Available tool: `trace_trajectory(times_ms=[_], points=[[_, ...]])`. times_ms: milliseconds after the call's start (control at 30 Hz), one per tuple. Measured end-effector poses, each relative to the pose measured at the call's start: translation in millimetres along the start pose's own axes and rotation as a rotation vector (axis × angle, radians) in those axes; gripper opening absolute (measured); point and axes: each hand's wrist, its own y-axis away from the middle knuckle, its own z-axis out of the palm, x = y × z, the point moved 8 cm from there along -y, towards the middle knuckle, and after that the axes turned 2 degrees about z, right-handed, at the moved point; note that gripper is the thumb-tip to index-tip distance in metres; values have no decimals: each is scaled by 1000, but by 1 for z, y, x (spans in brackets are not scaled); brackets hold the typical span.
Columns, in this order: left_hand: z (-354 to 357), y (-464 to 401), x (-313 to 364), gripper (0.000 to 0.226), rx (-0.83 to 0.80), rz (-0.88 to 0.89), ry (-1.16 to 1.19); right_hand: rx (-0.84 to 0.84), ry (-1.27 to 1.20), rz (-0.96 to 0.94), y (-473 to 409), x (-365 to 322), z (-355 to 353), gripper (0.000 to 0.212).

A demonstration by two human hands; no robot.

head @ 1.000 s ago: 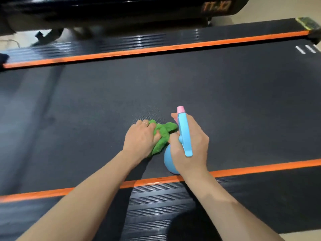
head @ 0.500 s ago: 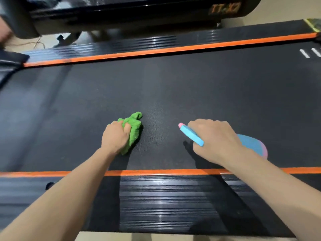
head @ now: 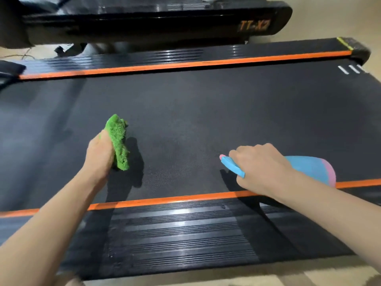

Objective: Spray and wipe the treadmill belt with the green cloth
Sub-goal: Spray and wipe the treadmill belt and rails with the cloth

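Lying tilted with its long axis across the treadmill belt (head: 206, 112), the spray bottle (head: 309, 168) is being gripped by the right hand (head: 261, 166), nozzle aimed toward the green cloth (head: 118, 141), which is being held bunched in the nearer left hand (head: 101, 153).

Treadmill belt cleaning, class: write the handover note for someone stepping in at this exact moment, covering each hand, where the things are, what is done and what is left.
Left hand grips the bunched green cloth over the left part of the treadmill belt.
Right hand holds the blue spray bottle tilted on its side, nozzle pointing left across the belt, near the front orange stripe.
Done: a faint darker patch between the hands may be spray; I cannot confirm it.
Left: wipe that middle patch, then spray and wipe the rest of the belt.
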Motion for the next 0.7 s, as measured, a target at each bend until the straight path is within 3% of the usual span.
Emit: trace_trajectory(times_ms=[167,400,533,700], points=[[-11,11,-17,30,29,-120,44,-35,-17,22,-1,-40,-6,10],[-33,17,-18,26,58,-66,40,-65,11,-43,17,-67,-3,9],[-22,26,-13,25,38,-69,42,-106,62,-16,31,-49,2,10],[10,42,7,29,-7,13,-136,-68,80,140,42,4,10,8]])
